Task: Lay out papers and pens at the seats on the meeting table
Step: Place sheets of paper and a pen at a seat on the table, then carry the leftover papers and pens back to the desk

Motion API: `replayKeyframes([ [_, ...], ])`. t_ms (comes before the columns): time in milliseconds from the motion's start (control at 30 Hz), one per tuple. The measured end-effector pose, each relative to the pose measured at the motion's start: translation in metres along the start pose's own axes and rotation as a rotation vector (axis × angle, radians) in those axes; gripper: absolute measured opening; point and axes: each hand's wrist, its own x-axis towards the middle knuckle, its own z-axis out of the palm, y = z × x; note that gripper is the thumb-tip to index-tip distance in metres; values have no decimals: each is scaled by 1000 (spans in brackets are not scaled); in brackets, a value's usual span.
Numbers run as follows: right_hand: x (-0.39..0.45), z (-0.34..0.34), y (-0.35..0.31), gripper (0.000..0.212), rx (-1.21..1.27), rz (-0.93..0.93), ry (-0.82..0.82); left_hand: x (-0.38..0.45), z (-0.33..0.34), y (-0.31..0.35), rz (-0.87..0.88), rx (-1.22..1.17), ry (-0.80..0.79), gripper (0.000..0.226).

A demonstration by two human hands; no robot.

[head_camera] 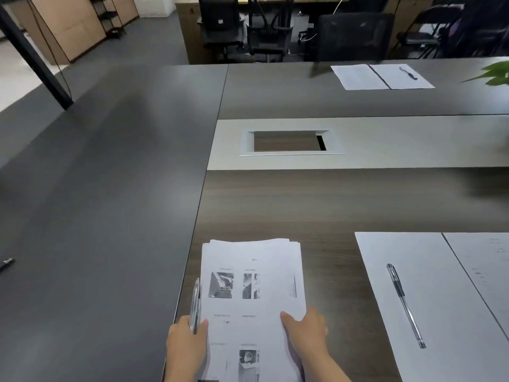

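Head view: at 6 o'clock, a stack of printed white papers (252,288) is held over the near edge of the dark wood-grain table (275,205). The left hand (187,346) closes its grip on clear plastic pens (195,307) at the stack's left edge. The right hand (308,334) pinches the right edge. Blank white sheets (429,271) bearing a black-gripped clear pen (405,304) lie at 4 o'clock, and a second paper set (366,77) at 1 o'clock.

The stack (252,285) runs off the bottom edge, its print too blurred to read, and hides the fingertips of the left hand (186,343) and right hand (308,332). The right edge cuts the near sheets (429,285) and the plant (497,74).
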Motion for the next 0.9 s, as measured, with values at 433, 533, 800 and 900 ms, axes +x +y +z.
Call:
replayKeyframes([
  [433,3,-23,3,29,469,-31,-121,-1,-12,-9,67,-171,-122,32],
  [533,-4,-26,8,17,384,-97,-159,-2,-16,-12,115,-198,-171,14],
  [800,-65,-13,35,9,480,-214,108,-5,-49,-11,327,-159,-351,41],
  [900,-111,-4,50,9,644,-198,219,-15,-68,-1,383,-149,-452,10],
])
